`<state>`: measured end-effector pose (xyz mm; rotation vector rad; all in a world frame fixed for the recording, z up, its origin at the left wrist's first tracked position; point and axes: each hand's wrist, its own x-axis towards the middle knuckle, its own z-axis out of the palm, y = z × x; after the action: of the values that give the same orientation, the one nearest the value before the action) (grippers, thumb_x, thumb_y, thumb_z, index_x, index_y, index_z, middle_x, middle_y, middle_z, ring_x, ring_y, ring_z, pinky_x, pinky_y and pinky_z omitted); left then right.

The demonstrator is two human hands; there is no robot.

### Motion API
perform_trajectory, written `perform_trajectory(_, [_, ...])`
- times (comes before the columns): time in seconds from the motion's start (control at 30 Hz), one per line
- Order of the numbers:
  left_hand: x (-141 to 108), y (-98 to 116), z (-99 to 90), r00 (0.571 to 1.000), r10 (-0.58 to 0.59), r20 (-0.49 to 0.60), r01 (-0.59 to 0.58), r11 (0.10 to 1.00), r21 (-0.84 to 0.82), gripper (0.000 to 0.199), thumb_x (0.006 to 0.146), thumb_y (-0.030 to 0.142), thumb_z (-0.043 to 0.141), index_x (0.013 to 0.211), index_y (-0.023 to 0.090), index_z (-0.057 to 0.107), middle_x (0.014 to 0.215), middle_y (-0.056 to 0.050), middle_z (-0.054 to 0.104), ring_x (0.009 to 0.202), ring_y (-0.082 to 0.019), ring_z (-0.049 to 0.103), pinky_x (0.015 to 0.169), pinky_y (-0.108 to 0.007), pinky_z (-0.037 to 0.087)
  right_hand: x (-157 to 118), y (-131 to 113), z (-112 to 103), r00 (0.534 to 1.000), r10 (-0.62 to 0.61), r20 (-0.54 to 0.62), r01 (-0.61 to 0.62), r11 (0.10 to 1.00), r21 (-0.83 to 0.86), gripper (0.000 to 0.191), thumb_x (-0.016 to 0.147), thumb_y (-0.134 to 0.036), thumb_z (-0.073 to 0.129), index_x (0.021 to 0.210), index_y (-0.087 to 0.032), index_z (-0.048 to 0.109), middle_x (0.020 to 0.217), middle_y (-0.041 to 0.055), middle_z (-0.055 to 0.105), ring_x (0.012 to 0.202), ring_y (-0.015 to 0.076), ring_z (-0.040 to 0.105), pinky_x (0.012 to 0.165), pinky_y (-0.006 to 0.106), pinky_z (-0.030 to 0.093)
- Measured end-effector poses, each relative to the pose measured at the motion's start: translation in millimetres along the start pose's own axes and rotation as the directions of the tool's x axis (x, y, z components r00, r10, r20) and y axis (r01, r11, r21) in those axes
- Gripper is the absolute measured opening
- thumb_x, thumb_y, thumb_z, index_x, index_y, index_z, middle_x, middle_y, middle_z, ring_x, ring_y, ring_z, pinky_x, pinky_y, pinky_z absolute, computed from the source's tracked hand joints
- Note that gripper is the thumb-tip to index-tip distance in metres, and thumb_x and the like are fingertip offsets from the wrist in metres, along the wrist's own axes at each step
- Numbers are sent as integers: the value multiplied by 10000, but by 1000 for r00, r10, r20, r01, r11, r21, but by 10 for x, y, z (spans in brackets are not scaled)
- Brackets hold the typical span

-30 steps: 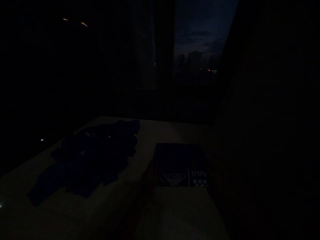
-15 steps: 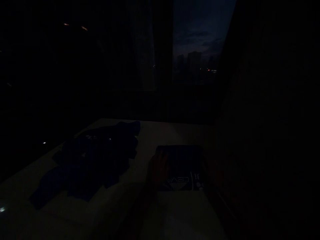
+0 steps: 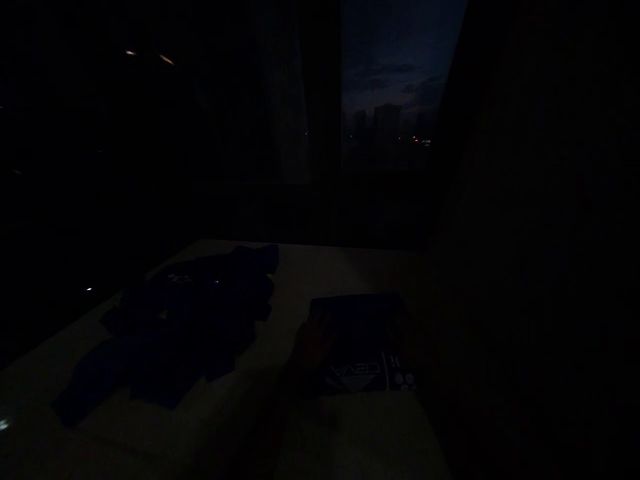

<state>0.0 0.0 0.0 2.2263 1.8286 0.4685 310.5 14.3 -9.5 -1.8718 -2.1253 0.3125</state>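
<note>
The scene is very dark. A folded dark blue garment [image 3: 357,333] with white print along its near edge lies flat on the pale table; the lettering appears to read CEVA. On its left edge rests my left hand [image 3: 316,337], fingers spread and lying flat over the cloth. My right hand [image 3: 407,330] is only a faint shape at the garment's right edge, and its fingers are lost in shadow. Left of both hands spreads a loose heap of dark blue cloth [image 3: 190,327], with small white marks on it.
The pale table [image 3: 295,273] reaches back toward a window [image 3: 395,80] showing dusk sky and dark buildings. A dark surface [image 3: 540,233] rises along the right side. Small lights or reflections [image 3: 167,59] glint at the left.
The garment's printed near edge sits slightly lower in view, and the round marks at its right show more fully. My left hand has shifted slightly toward me; the heap stays in place.
</note>
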Motion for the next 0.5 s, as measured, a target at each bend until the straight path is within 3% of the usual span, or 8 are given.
perform_trajectory(0.07, [-216, -201, -6, 999, -19, -36, 18, 1000, -25, 521, 972, 429, 405, 1441, 217, 486, 1582, -117, 384, 1453, -261, 369, 1167, -475, 353, -117, -36, -17, 999, 22, -36, -23, 999, -27, 578, 967, -472, 367, 1431, -159, 509, 1506, 160, 469, 1391, 345, 422, 1132, 562, 313])
perform_trajectory(0.13, [-489, -417, 25, 993, -56, -105, 62, 997, 51, 472, 977, 355, 371, 1412, 256, 525, 1544, -91, 449, 1430, -260, 408, 1180, -522, 320, -307, -110, 20, 993, -1, -116, -6, 998, -58, 555, 965, -466, 379, 1420, -184, 525, 1501, 147, 479, 1368, 348, 449, 1113, 561, 348])
perform_trajectory(0.2, [-745, -576, 73, 981, -71, -178, 108, 973, 204, 460, 961, 334, 389, 1390, 304, 551, 1519, -75, 479, 1421, -311, 414, 1184, -629, 230, -550, -253, 109, 967, -163, -196, 145, 984, -103, 521, 965, -441, 405, 1430, -232, 514, 1517, 112, 469, 1379, 324, 442, 1114, 533, 363])
perform_trajectory(0.23, [-842, -619, 94, 978, -68, -198, 122, 954, 274, 462, 954, 334, 402, 1391, 312, 551, 1516, -77, 477, 1418, -337, 412, 1171, -668, 205, -677, -352, 168, 933, -286, -220, 262, 956, -131, 519, 961, -431, 428, 1445, -255, 492, 1532, 91, 453, 1394, 311, 423, 1123, 523, 356])
perform_trajectory(0.3, [-954, -634, 120, 978, -52, -202, 124, 923, 364, 484, 956, 333, 395, 1422, 293, 519, 1533, -90, 442, 1421, -362, 398, 1148, -692, 217, -902, -579, 294, 842, -483, -242, 450, 875, -179, 550, 942, -417, 485, 1474, -280, 444, 1563, 68, 410, 1427, 309, 372, 1147, 538, 314])
perform_trajectory(0.33, [-972, -615, 125, 980, -51, -194, 124, 913, 388, 491, 958, 325, 385, 1431, 282, 509, 1536, -94, 433, 1420, -365, 399, 1138, -691, 236, -989, -691, 353, 813, -526, -248, 489, 849, -199, 569, 929, -404, 514, 1479, -283, 431, 1570, 68, 398, 1436, 320, 354, 1155, 561, 286])
perform_trajectory(0.5, [-926, -517, 111, 980, -93, -177, 162, 890, 426, 491, 943, 307, 398, 1417, 287, 526, 1520, -79, 453, 1399, -362, 431, 1129, -673, 275, -1127, -972, 523, 826, -483, -290, 419, 871, -256, 602, 881, -249, 563, 1468, -299, 439, 1546, 67, 436, 1418, 330, 374, 1173, 593, 209])
